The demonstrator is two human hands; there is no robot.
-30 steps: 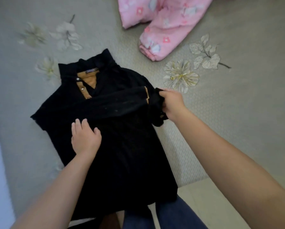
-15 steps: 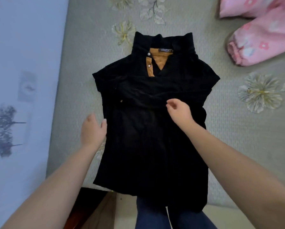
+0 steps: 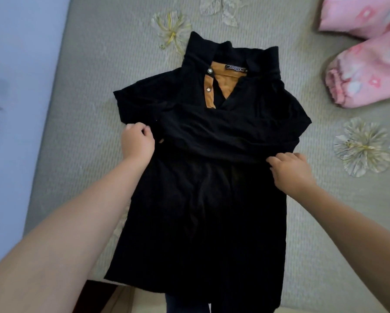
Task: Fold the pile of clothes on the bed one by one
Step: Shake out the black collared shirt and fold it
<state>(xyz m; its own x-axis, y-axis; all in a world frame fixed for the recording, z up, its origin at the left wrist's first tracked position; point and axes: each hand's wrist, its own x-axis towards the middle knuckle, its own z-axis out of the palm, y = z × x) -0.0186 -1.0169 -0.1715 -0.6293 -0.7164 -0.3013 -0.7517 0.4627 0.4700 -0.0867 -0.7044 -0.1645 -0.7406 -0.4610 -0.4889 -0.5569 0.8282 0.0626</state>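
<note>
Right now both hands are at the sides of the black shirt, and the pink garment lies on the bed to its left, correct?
Not quite. The head view shows the pink garment to the right of the black shirt. The rest holds: left hand and right hand grip the shirt's sides on the bed.

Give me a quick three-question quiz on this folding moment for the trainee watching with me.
1. True or false: the black shirt lies collar away from the person, with its hem hanging over the bed's near edge.
2. Multiple choice: where does the pink floral garment lie? A) under the shirt B) on the bed to the upper right, apart from the shirt C) in the left hand
3. Fill in: both hands grip the shirt at the ends of the ____ folded across its chest.

Key: 1 true. 2 B. 3 sleeve; the right hand pinches its right end, the left hand grips the shirt's left edge.
</note>
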